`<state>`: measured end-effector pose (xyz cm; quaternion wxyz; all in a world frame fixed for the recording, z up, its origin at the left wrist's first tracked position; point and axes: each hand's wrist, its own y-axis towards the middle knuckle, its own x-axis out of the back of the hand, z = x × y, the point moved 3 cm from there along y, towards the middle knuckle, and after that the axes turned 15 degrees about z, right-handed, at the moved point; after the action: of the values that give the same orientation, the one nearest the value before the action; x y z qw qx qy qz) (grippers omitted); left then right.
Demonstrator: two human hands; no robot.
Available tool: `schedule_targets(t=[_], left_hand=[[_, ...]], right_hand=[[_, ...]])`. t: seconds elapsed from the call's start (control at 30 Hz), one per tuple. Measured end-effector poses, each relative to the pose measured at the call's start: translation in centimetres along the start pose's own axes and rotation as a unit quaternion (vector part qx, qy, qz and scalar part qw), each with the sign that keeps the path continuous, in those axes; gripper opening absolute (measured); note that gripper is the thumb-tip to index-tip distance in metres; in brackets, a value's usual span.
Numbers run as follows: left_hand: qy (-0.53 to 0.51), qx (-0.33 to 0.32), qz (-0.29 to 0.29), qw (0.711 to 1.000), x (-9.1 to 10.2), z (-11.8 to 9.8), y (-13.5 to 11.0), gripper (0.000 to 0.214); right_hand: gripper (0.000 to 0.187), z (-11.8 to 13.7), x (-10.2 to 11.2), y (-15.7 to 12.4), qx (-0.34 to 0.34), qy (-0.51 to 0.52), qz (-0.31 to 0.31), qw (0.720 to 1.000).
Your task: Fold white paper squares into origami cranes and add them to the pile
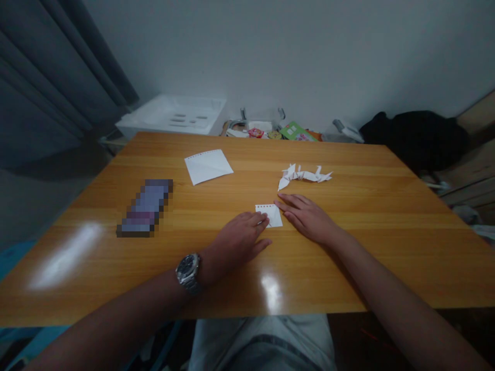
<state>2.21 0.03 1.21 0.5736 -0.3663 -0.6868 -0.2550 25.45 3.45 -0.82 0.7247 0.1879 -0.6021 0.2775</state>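
Small paper, one, beneath outstretched left fingers; right fingers slightly spread; one larger sheet

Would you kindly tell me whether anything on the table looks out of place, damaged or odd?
Nothing looks spilled. The one oddity is the phone-like object on the left of the table, masked by coarse blocks. The small paper under the left hand just has a holed far edge.
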Motion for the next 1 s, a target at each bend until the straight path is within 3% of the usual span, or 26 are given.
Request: schedule_targets(t=[0.77,1.0], left_hand=[[0.026,-0.006,-0.001,1.000,-0.6,0.2,0.3,0.050],[0.016,-0.025,-0.020,0.999,-0.3,0.3,0.2,0.038]], right_hand=[[0.043,-0.3,0.0,-0.3,0.024,0.018,-0.018,0.999],[0.037,1.4,0.7,-0.7,0.114,0.029,-0.025,0.993]])
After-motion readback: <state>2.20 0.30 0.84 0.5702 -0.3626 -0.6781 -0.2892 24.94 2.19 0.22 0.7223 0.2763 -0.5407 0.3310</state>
